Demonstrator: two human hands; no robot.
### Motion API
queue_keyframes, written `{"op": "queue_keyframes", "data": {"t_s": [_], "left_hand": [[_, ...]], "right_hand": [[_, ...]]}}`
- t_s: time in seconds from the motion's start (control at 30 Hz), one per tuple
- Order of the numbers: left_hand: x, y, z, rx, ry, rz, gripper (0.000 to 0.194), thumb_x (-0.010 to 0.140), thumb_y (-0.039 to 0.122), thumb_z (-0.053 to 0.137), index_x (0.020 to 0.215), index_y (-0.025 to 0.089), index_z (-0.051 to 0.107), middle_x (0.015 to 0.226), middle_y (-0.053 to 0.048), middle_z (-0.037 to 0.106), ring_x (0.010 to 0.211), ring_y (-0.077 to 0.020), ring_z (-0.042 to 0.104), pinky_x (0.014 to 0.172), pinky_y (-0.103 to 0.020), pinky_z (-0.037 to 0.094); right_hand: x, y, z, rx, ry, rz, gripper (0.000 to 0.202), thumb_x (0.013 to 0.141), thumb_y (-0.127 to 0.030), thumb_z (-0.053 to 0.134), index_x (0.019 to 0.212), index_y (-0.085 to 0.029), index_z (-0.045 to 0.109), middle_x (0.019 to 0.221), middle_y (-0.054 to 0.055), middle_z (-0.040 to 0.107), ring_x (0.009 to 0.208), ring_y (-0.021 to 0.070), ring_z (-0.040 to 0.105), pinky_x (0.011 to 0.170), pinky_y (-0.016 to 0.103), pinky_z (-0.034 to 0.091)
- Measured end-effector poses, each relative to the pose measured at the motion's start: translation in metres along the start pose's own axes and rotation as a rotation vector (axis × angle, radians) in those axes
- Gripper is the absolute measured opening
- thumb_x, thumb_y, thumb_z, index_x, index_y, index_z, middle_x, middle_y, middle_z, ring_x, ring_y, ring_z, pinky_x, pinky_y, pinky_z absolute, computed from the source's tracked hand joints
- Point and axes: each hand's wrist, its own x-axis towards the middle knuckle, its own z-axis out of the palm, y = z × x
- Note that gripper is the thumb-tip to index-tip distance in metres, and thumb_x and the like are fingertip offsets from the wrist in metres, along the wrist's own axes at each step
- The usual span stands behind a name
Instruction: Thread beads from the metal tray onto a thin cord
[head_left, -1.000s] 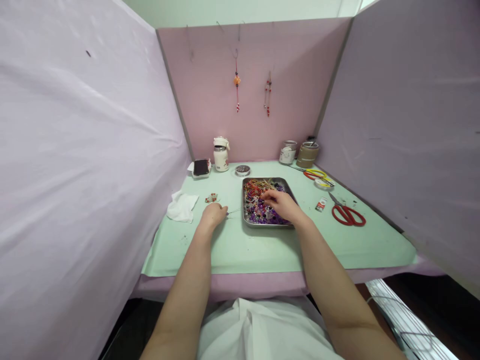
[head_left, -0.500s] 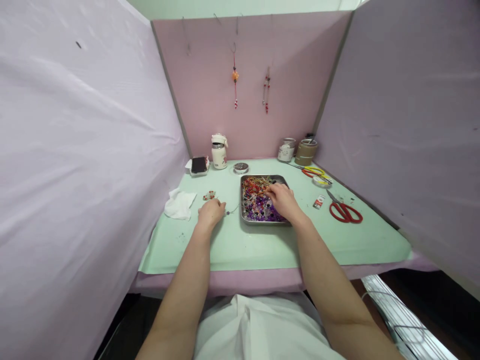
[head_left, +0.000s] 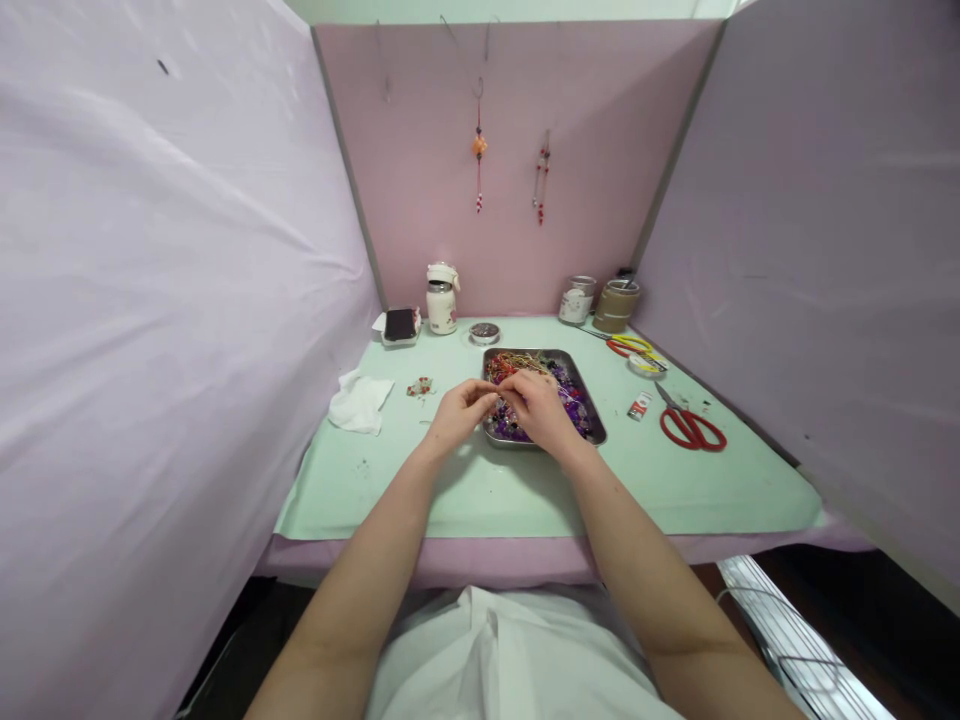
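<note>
My left hand (head_left: 457, 415) is closed in a pinch at the left edge of the metal tray (head_left: 603, 436). A thin cord shows faintly just left of it; the part inside the fingers is hidden. Fingertip to fingertip with it, my right hand (head_left: 536, 408) is pinched too, over the tray. Whatever sits between those right fingertips is too small to make out. Under the hands the tray holds purple and dark beads (head_left: 576, 405) and a tangle of red and gold cords (head_left: 517, 365). A small beaded piece (head_left: 420, 387) lies to the left on the green mat.
A white cloth (head_left: 360, 402) lies at left. Along the back stand a white bottle (head_left: 442, 300), a round container (head_left: 484, 333) and two jars (head_left: 577, 300). Red-handled scissors (head_left: 691, 428) and a small red-and-white packet (head_left: 640, 405) lie at right. Beaded strings (head_left: 479, 148) hang on the back panel.
My right hand has moved left from the middle of the tray. My left hand has risen rightward to meet it, and the bead on the cord no longer shows.
</note>
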Motion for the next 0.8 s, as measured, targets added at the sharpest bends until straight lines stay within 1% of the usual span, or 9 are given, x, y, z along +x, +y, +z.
{"op": "queue_keyframes", "data": {"t_s": [0.1,0.17,0.33,0.47,0.53,0.6,0.67,0.73,0.8], "left_hand": [[0.001,-0.003,0.002,0.124,0.104,0.062,0.018,0.075,0.030,0.058,0.083,0.015,0.062,0.070,0.000,0.061,0.063,-0.0105,0.051,0.061,-0.023,0.041],[0.001,-0.004,0.002,0.184,0.142,0.081,0.016,0.076,0.030,0.057,0.079,0.016,0.062,0.069,0.000,0.060,0.063,-0.0109,0.051,0.062,-0.023,0.042],[-0.001,-0.002,0.003,0.294,0.143,0.103,0.016,0.078,0.030,0.054,0.077,0.016,0.062,0.069,0.001,0.061,0.063,-0.0111,0.051,0.062,-0.023,0.041],[-0.002,0.000,0.001,0.336,0.203,0.123,0.016,0.080,0.029,0.052,0.078,0.017,0.062,0.071,0.000,0.063,0.063,-0.0109,0.051,0.062,-0.023,0.040],[-0.002,0.000,0.000,0.345,0.231,0.137,0.017,0.080,0.029,0.052,0.078,0.017,0.062,0.070,0.001,0.062,0.061,-0.0105,0.050,0.061,-0.022,0.039],[-0.002,0.000,-0.001,0.351,0.244,0.147,0.017,0.080,0.029,0.052,0.078,0.016,0.062,0.066,0.001,0.061,0.059,-0.0102,0.048,0.059,-0.022,0.038],[-0.002,-0.001,-0.001,0.360,0.237,0.147,0.016,0.080,0.030,0.053,0.079,0.016,0.062,0.064,0.002,0.059,0.058,-0.0099,0.047,0.058,-0.022,0.037],[-0.001,-0.002,-0.001,0.370,0.230,0.139,0.016,0.079,0.030,0.053,0.079,0.016,0.063,0.064,0.002,0.058,0.057,-0.0098,0.046,0.058,-0.022,0.037],[-0.001,-0.002,-0.001,0.375,0.229,0.126,0.017,0.079,0.030,0.053,0.079,0.017,0.063,0.062,0.002,0.057,0.056,-0.0099,0.044,0.057,-0.022,0.036]], "right_hand": [[0.000,0.002,-0.001,-0.012,-0.052,0.024,0.018,0.091,-0.026,0.044,0.083,-0.020,0.060,0.088,0.005,0.065,0.088,0.0182,0.056,0.084,0.033,0.029],[0.000,0.002,-0.001,-0.017,-0.061,0.042,0.017,0.090,-0.027,0.046,0.084,-0.020,0.060,0.089,0.005,0.066,0.088,0.0187,0.056,0.084,0.034,0.030],[0.000,0.004,-0.004,-0.017,-0.054,0.073,0.016,0.088,-0.028,0.049,0.082,-0.020,0.061,0.087,0.005,0.066,0.086,0.0185,0.057,0.083,0.033,0.032],[0.004,0.016,-0.023,0.007,0.036,0.149,0.018,0.088,-0.030,0.047,0.084,-0.019,0.061,0.086,0.005,0.067,0.083,0.0180,0.058,0.079,0.030,0.036],[0.008,0.026,-0.035,0.001,0.041,0.216,0.017,0.087,-0.029,0.048,0.083,-0.019,0.061,0.085,0.004,0.067,0.079,0.0170,0.058,0.075,0.028,0.038],[0.013,0.035,-0.043,-0.045,-0.056,0.271,0.012,0.083,-0.025,0.052,0.080,-0.020,0.063,0.082,0.003,0.068,0.075,0.0157,0.058,0.071,0.026,0.039],[0.017,0.043,-0.043,-0.115,-0.224,0.287,0.010,0.080,-0.020,0.056,0.075,-0.020,0.065,0.079,0.002,0.069,0.071,0.0148,0.058,0.067,0.025,0.038],[0.018,0.050,-0.037,-0.175,-0.356,0.277,0.010,0.076,-0.016,0.059,0.072,-0.021,0.067,0.078,0.001,0.069,0.072,0.0147,0.059,0.067,0.025,0.039],[0.018,0.053,-0.028,-0.231,-0.428,0.275,0.010,0.073,-0.015,0.062,0.071,-0.023,0.069,0.080,0.001,0.070,0.075,0.0157,0.061,0.069,0.025,0.040]]}}
